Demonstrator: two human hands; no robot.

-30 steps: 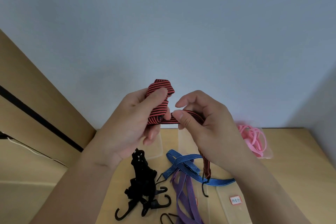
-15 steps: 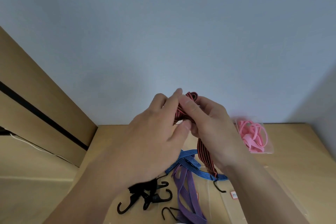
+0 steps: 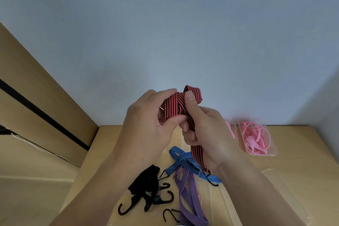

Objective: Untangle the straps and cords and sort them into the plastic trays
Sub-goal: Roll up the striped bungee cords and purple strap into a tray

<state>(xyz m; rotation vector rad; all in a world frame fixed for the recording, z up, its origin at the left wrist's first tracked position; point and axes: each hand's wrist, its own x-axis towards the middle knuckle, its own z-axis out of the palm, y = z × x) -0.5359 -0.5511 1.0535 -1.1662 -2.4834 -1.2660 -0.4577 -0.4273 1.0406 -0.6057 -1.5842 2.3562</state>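
Head view: the red strap [image 3: 180, 105], striped with black, is held in the air at the centre of the frame, above the worktop [image 3: 302, 154] and clear of it. The left hand [image 3: 146, 128] grips the folded upper part, its fingers [image 3: 165, 93] curled over the top and the thumb beneath. The right hand [image 3: 205, 134] presses its thumb on the crossing of the fold and closes its other fingers round the length that hangs toward 6 o'clock. The strap is judged light, flat, soft and elastic: it will fold and twist freely and spring back if stretched. It is best held on the flat webbing close to each crossing, not by its hanging end. From the hands, the blue strap [image 3: 180, 158] and purple strap [image 3: 187, 194] lie at 6 o'clock, overlapping. The black cord bundle [image 3: 145, 183] lies at 7 o'clock, and the pink cords [image 3: 255, 137] sit in a tray [image 3: 273, 153] at 3 o'clock. Both palms hide how the fold runs inside the grip. A black hook [image 3: 212, 182] shows by the right wrist; whether it belongs to the red or the blue strap cannot be told. A second clear tray [image 3: 275, 176] at 4 o'clock is partly covered by the right forearm, and its outline is faint.
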